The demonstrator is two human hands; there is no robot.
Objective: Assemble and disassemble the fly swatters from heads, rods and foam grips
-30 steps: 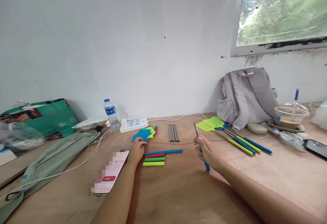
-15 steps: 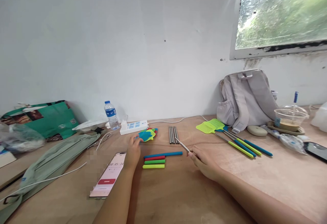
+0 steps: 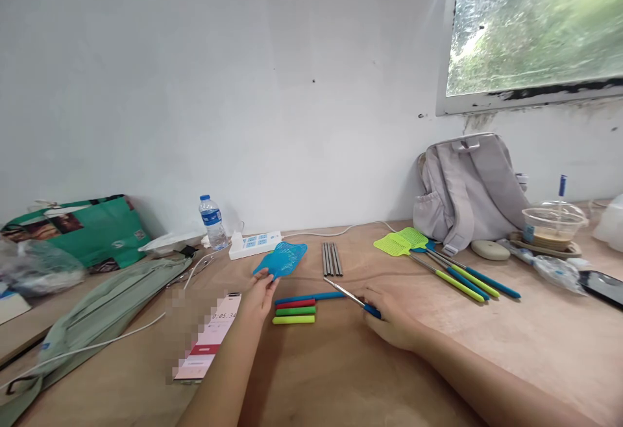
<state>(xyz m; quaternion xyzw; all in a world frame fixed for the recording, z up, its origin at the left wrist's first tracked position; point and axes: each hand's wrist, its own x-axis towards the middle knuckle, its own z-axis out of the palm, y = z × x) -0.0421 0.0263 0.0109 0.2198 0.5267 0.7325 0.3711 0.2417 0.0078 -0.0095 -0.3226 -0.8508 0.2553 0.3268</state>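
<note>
My left hand [image 3: 261,291] pinches the edge of a blue fly swatter head [image 3: 285,260], lifted and tilted over the table; other heads behind it are mostly hidden. In my right hand [image 3: 389,317] is a metal fly swatter rod [image 3: 343,291] with a blue handle, its bare tip slanting up and left towards the left hand. Between the hands lie several loose metal tubes [image 3: 332,259]. Nearer me rest a long blue handle [image 3: 331,295], a red handle [image 3: 295,304], a green handle [image 3: 295,311] and a yellow-green handle [image 3: 294,319].
Several assembled fly swatters [image 3: 448,268] lie at right, before a grey backpack [image 3: 467,193]. A lidded cup [image 3: 553,222] stands farther right. On the left are a phone [image 3: 207,342], a power strip [image 3: 256,244], a water bottle [image 3: 213,222] and a green bag [image 3: 97,232].
My left hand has raised the blue swatter head off the pile. My right hand has lowered and turned the rod from upright to slanting, its tip pointing left.
</note>
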